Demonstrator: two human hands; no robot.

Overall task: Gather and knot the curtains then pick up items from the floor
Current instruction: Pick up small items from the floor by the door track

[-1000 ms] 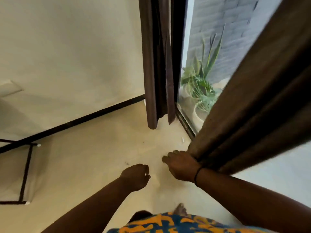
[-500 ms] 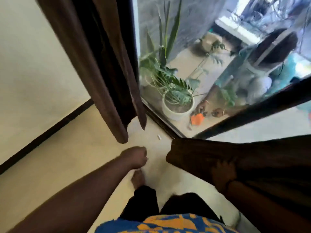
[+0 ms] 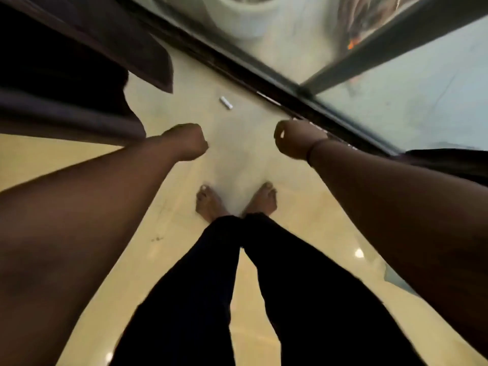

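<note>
Since the earlier frames the view has tipped steeply downward and the right hand (image 3: 293,140) has let go of the brown curtain it was bunching; it now hangs free over the floor (image 3: 303,215), and the plants and the seated person seen through the glass have slid almost out of sight. Glossy cream flooring fills the middle of the view, with bright ceiling-light reflections on it. A dark sliding-door track (image 3: 237,67) runs diagonally from the upper centre down to the right, with glass beyond it and the bottom of a pale pot (image 3: 245,19) just outside at the top edge. The dark brown curtain (image 3: 79,64) hangs at the upper left, its lower edge off the floor, its folds partly blurred. A small white cylindrical item (image 3: 226,102) lies on the floor near the track, between the curtain hem and the right hand, apart from both. Both arms reach forward and down. The left hand (image 3: 188,142) is curled into a loose fist with nothing visible in it. The right hand, a thin dark band at the wrist, is also curled, fingers bent toward the palm, and holds nothing that shows. Two bare feet (image 3: 211,203) in dark trousers stand on the floor below the hands.
</note>
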